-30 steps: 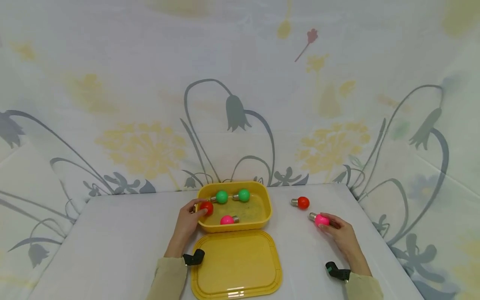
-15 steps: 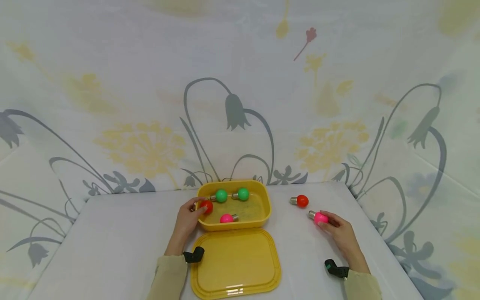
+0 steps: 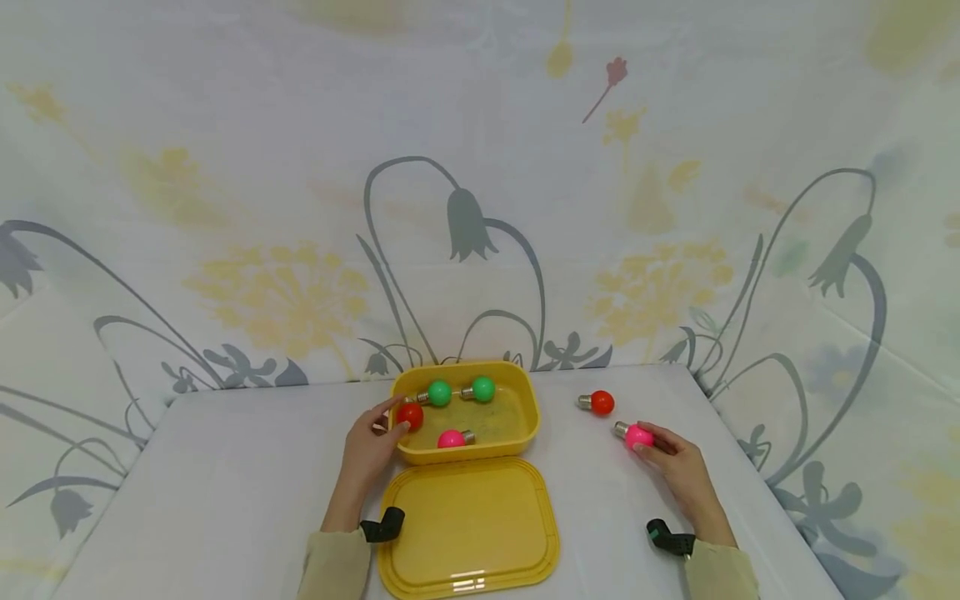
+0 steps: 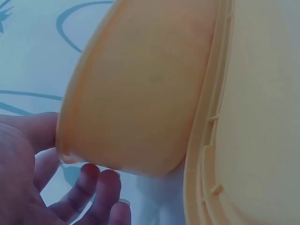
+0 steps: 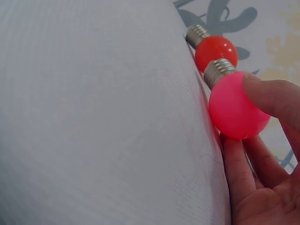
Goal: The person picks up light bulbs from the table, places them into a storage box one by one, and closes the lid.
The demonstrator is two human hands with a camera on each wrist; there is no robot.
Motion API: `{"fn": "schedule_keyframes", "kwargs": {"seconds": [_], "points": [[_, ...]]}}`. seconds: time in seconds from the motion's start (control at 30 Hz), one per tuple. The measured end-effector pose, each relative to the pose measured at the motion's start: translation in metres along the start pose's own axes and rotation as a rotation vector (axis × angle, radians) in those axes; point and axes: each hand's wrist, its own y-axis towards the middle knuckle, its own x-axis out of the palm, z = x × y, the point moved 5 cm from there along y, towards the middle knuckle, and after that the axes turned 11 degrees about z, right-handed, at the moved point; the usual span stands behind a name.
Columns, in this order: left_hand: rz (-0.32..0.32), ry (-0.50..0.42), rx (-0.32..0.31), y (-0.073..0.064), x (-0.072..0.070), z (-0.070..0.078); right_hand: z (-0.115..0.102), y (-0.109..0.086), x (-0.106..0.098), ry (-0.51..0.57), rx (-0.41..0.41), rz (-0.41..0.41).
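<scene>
My left hand (image 3: 370,443) reaches over the left end of a yellow container (image 3: 528,414), its thumb and index tips right beside a red light bulb (image 3: 410,416) inside. In the left wrist view, other fingers (image 4: 108,190) bend loosely below the container's outer wall (image 4: 140,93); the bulb is hidden there. My right hand (image 3: 684,468) pinches the round part of a pink light bulb (image 3: 637,437), its metal base pointing left, close over the white table. Behind that bulb lies another red light bulb (image 3: 602,403), also seen past it in the right wrist view (image 5: 216,50).
Two green light bulbs (image 3: 483,389) lie at the back of the container, and a second pink light bulb (image 3: 451,439) lies near its front wall. A yellow lid (image 3: 468,527) rests on the white table (image 3: 225,492) in front. Patterned cloth (image 3: 315,200) hangs behind.
My left hand has drawn back slightly, its thumb and index slipping toward the left side of the red bulb, which stays in the container. My right hand keeps holding the pink bulb.
</scene>
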Motion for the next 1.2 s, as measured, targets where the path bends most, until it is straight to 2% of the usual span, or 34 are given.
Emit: {"fn": "schedule_keyframes", "kwargs": {"seconds": [0.23,0.37,0.8,1.07,1.2], "points": [[0.035,0.018,-0.018,-0.02,-0.006,0.001,0.0,-0.001,-0.001,0.008,-0.005,-0.003],[0.044,0.001,-0.021,-0.026,-0.006,0.002,0.001,-0.002,-0.001,0.005,-0.015,0.001],[0.028,-0.006,-0.065,-0.026,-0.006,0.001,-0.007,0.0,-0.002,0.035,-0.013,0.009],[0.027,-0.022,-0.077,-0.026,-0.004,0.0,-0.036,-0.011,0.005,0.083,-0.11,0.073],[0.024,-0.026,-0.086,-0.025,-0.004,-0.002,-0.051,-0.02,0.015,0.102,-0.127,0.072]]}}
